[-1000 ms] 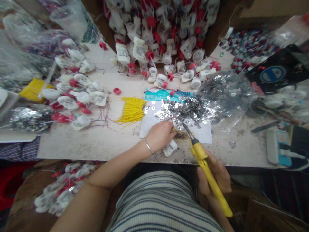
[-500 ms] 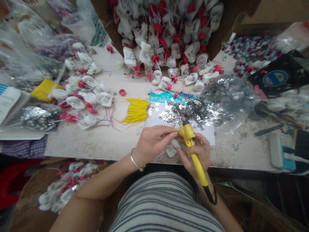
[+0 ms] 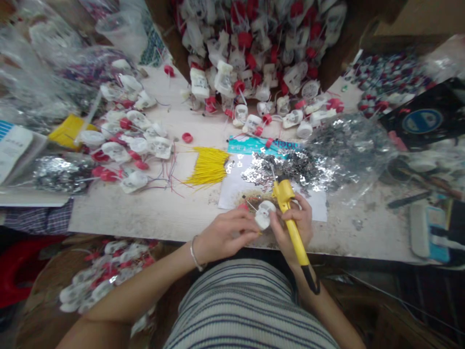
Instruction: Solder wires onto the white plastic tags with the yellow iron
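"Where do we have the white piece point(image 3: 264, 214)?"
"Between our hands, near the table's point(image 3: 189, 213) front edge; our right hand point(image 3: 296, 230) has its thumb at it, fingers curled round the yellow soldering iron point(image 3: 298, 245)."
"And our left hand point(image 3: 227, 235)?"
"Nearly closed, a yellow wire point(image 3: 260, 233) pinched at the fingertips. Metal pieces point(image 3: 290, 167) lie beyond."

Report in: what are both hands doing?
Left hand beside white part. Right hand gripping yellow tool, thumb at white part. Metal pieces heaped beyond.
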`<action>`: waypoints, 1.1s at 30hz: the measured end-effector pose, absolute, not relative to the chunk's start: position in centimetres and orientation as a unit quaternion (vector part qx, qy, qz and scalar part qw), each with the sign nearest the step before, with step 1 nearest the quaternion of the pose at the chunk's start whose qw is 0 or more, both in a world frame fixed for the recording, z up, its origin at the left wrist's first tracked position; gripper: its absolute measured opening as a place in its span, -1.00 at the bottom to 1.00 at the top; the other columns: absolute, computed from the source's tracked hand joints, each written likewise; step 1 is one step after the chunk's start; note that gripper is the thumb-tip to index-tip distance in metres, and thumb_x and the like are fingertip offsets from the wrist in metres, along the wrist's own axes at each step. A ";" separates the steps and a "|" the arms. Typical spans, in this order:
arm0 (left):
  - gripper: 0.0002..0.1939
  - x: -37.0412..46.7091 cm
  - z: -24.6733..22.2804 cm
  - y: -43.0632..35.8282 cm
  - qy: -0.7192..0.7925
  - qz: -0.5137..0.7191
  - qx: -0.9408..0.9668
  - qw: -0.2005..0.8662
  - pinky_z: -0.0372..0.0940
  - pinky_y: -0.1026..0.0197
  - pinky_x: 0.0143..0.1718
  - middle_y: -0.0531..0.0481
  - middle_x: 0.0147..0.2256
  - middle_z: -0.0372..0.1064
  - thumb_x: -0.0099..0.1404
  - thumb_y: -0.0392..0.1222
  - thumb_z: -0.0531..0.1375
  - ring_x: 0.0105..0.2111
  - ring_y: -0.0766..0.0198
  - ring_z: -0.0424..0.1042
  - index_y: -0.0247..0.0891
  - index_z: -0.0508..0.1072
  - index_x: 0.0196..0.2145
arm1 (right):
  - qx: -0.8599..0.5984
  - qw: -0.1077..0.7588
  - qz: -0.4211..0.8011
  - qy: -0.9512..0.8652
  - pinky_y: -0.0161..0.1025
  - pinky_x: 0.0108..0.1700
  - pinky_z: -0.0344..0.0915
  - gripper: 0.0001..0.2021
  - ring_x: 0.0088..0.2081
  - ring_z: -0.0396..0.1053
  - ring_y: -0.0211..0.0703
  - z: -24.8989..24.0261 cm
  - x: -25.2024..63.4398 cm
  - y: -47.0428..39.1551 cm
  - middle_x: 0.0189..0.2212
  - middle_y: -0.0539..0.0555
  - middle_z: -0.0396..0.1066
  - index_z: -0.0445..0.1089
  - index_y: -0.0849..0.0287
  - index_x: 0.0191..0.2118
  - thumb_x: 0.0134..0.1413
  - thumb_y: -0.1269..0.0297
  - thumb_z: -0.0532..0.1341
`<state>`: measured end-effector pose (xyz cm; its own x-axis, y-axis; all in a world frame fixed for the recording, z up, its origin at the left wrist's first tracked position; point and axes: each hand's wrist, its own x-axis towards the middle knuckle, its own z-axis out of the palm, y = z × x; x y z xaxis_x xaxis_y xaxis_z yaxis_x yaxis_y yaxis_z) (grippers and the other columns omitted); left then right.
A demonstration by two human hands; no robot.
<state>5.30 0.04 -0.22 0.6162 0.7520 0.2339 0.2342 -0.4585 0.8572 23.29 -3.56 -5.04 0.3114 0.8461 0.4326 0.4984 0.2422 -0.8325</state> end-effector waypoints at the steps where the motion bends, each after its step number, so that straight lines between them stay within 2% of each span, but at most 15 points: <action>1: -0.91 5.7 -0.6 0.0 0.353 0.325 0.752 0.452 0.38 0.32 -0.38 -0.07 -0.37 0.48 0.24 -0.28 0.19 -0.38 0.35 0.44 -0.31 0.50 -0.35 | -0.582 0.550 0.147 -0.581 -0.12 -0.12 0.45 -0.80 -0.05 0.40 -0.13 -5.0 23.2 -3.5 0.00 0.09 0.21 0.21 0.14 -0.44 -0.10 0.48 0.28; 4: -0.92 6.5 -1.4 0.1 0.444 0.325 0.672 0.495 0.32 0.37 -0.51 0.00 -0.48 0.47 0.19 -0.26 0.24 -0.52 0.39 0.40 -0.31 0.51 -0.40 | -0.549 0.552 0.160 -0.607 -0.07 -0.09 0.46 -0.77 -0.02 0.38 -0.07 -4.9 23.0 -3.6 0.03 0.11 0.17 0.24 0.13 -0.39 -0.15 0.45 0.32; 7: -0.92 6.5 -1.6 0.2 0.447 0.303 0.699 0.469 0.32 0.33 -0.45 0.00 -0.48 0.48 0.19 -0.25 0.24 -0.49 0.36 0.41 -0.29 0.54 -0.38 | -0.535 0.571 0.245 -0.572 -0.07 -0.16 0.52 -0.71 -0.02 0.38 -0.05 -4.7 22.5 -3.9 0.07 0.10 0.12 0.22 0.12 -0.36 -0.18 0.37 0.36; 9: -0.90 6.4 -1.5 0.2 0.436 0.290 0.726 0.446 0.32 0.30 -0.38 -0.02 -0.45 0.48 0.23 -0.27 0.21 -0.44 0.34 0.41 -0.28 0.54 -0.34 | -0.548 0.583 0.261 -0.541 -0.16 -0.21 0.54 -0.75 -0.03 0.40 -0.12 -4.6 22.0 -4.0 0.05 0.06 0.14 0.21 0.12 -0.39 -0.12 0.45 0.32; 12: -0.88 6.4 -1.3 0.0 0.447 0.274 0.727 0.443 0.31 0.30 -0.37 -0.02 -0.44 0.46 0.25 -0.29 0.18 -0.43 0.35 0.39 -0.30 0.54 -0.32 | -0.553 0.599 0.190 -0.546 -0.20 -0.16 0.52 -0.76 -0.03 0.40 -0.17 -4.2 21.4 -4.0 0.01 0.02 0.18 0.22 0.15 -0.44 -0.11 0.63 0.25; 17: -0.88 6.5 -1.0 -0.2 0.464 0.258 0.718 0.449 0.28 0.32 -0.41 0.00 -0.45 0.44 0.25 -0.33 0.17 -0.46 0.37 0.37 -0.31 0.52 -0.31 | -0.494 0.586 0.195 -0.612 -0.19 -0.20 0.51 -0.78 -0.08 0.41 -0.17 -3.7 21.3 -4.3 0.00 0.03 0.23 0.30 0.17 -0.46 -0.11 0.66 0.19; 21: -0.87 5.9 -0.9 -0.9 0.439 0.254 0.740 0.443 0.33 0.22 -0.21 -0.09 -0.30 0.42 0.26 -0.31 0.14 -0.27 0.28 0.40 -0.31 0.51 -0.33 | -0.531 0.600 0.209 -0.561 -0.16 -0.22 0.52 -0.79 -0.09 0.42 -0.13 -3.4 22.5 -5.3 0.01 0.05 0.23 0.30 0.15 -0.40 -0.11 0.63 0.21; 24: -0.87 5.6 -1.0 -1.4 0.422 0.207 0.779 0.415 0.30 0.09 -0.06 -0.14 -0.15 0.40 0.25 -0.31 0.14 -0.12 0.19 0.37 -0.28 0.52 -0.34 | -0.529 0.606 0.192 -0.563 -0.03 -0.17 0.49 -0.67 -0.06 0.40 -0.06 -3.0 24.0 -6.5 -0.06 0.09 0.32 0.31 0.10 -0.17 -0.09 0.55 0.21; 26: -0.85 5.5 -1.1 -1.5 0.422 0.167 0.793 0.407 0.30 0.09 -0.09 -0.12 -0.19 0.41 0.25 -0.32 0.14 -0.16 0.19 0.39 -0.28 0.52 -0.35 | -0.521 0.582 0.169 -0.601 -0.04 -0.14 0.47 -0.58 -0.07 0.40 -0.08 -2.5 25.2 -7.6 -0.10 0.10 0.37 0.29 0.09 -0.05 -0.08 0.54 0.20; 28: -0.84 5.7 -1.1 -1.4 0.430 0.153 0.786 0.417 0.31 0.15 -0.16 -0.08 -0.30 0.42 0.26 -0.31 0.13 -0.25 0.23 0.40 -0.28 0.52 -0.37 | -0.521 0.528 0.157 -0.652 -0.14 -0.14 0.48 -0.62 -0.07 0.41 -0.11 -1.8 26.5 -8.9 -0.06 0.10 0.38 0.36 0.10 -0.09 -0.07 0.57 0.18; 30: -0.85 5.9 -1.0 -1.2 0.449 0.162 0.767 0.429 0.30 0.20 -0.21 -0.04 -0.37 0.41 0.26 -0.31 0.13 -0.31 0.27 0.40 -0.29 0.50 -0.40 | -0.513 0.484 0.175 -0.687 -0.15 -0.13 0.48 -0.63 -0.04 0.42 -0.07 -0.9 27.7 -10.3 0.00 0.12 0.37 0.38 0.12 -0.09 -0.07 0.57 0.17; 33: -0.84 6.2 -0.7 -0.8 0.463 0.172 0.744 0.450 0.28 0.25 -0.24 0.00 -0.42 0.40 0.25 -0.33 0.13 -0.35 0.31 0.39 -0.29 0.48 -0.45 | -0.519 0.454 0.217 -0.690 -0.13 -0.18 0.51 -0.61 -0.08 0.45 -0.02 0.5 29.3 -12.3 -0.03 0.15 0.41 0.34 0.18 -0.05 -0.07 0.54 0.17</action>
